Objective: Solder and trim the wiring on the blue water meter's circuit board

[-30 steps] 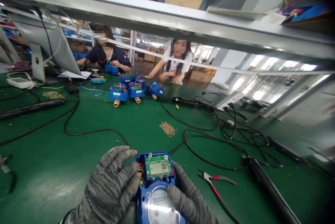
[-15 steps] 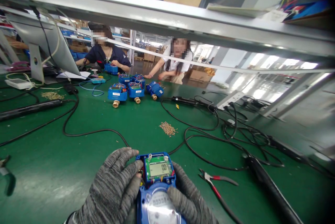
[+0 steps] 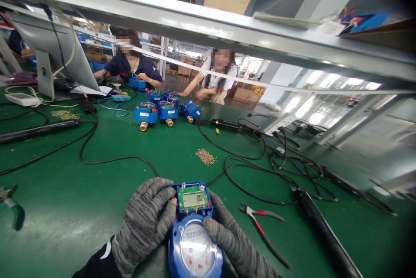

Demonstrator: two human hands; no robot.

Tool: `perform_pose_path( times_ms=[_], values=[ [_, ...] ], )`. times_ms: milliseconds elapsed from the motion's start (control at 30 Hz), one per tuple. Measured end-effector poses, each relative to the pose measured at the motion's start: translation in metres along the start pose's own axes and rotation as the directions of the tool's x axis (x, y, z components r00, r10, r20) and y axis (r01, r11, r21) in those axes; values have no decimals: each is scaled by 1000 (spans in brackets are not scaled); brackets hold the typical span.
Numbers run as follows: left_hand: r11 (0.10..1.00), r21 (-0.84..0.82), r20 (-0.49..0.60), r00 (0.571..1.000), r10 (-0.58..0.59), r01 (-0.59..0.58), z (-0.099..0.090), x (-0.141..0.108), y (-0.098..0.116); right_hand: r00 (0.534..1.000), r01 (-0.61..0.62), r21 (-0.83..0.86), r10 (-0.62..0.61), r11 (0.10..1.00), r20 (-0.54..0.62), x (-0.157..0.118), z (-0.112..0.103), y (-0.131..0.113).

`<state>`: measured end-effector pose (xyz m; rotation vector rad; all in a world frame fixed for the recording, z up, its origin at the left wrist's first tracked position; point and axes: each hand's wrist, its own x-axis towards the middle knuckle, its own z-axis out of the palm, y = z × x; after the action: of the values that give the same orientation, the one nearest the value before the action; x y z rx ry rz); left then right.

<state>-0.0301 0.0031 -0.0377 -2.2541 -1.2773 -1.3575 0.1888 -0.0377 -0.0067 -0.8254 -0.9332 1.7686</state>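
Observation:
A blue water meter [image 3: 196, 243] lies close in front of me, its round clear-covered dial facing up. At its far end an open housing shows a green circuit board with a small LCD [image 3: 194, 199] that reads about 0.0. My left hand [image 3: 146, 221], in a grey knitted glove, grips the housing's left side, thumb and fingers against the edge. My right hand [image 3: 232, 237], gloved alike, wraps the right side with its thumb by the dial's rim. Most of the right fingers are hidden behind the meter.
Red-handled cutters [image 3: 260, 221] and a black electric screwdriver [image 3: 321, 230] lie to the right among looping cables. A pile of screws [image 3: 205, 156] sits ahead. Several blue meters [image 3: 146, 113] stand farther back. Two people are across the table. A metal shelf beam [image 3: 195, 22] crosses above.
The view has shifted slightly, and more of the meter's dial now shows. The left fingers have drawn in along the housing's edge. Both hands remain on the meter.

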Motion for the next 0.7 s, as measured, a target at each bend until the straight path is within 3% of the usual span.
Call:
perform_pose_path(
  times_ms=[100,233,400,533,700],
  values=[
    [995,59,-41,996,-75,77,-10,-8,12,1000,-1,61,-1,998,30,2,-2,0],
    [986,39,21,986,-166,165,-16,-39,44,999,-25,110,22,994,32,-2,3,0],
    [961,31,-34,961,-275,276,-11,-71,77,996,86,107,-83,991,-38,-7,17,27],
    [928,98,-24,933,-358,358,-21,-76,76,996,59,99,-53,993,-69,-10,20,58],
    [908,166,-35,922,-385,385,-43,-81,49,998,47,-13,-48,999,-41,-11,10,91]
  ],
)
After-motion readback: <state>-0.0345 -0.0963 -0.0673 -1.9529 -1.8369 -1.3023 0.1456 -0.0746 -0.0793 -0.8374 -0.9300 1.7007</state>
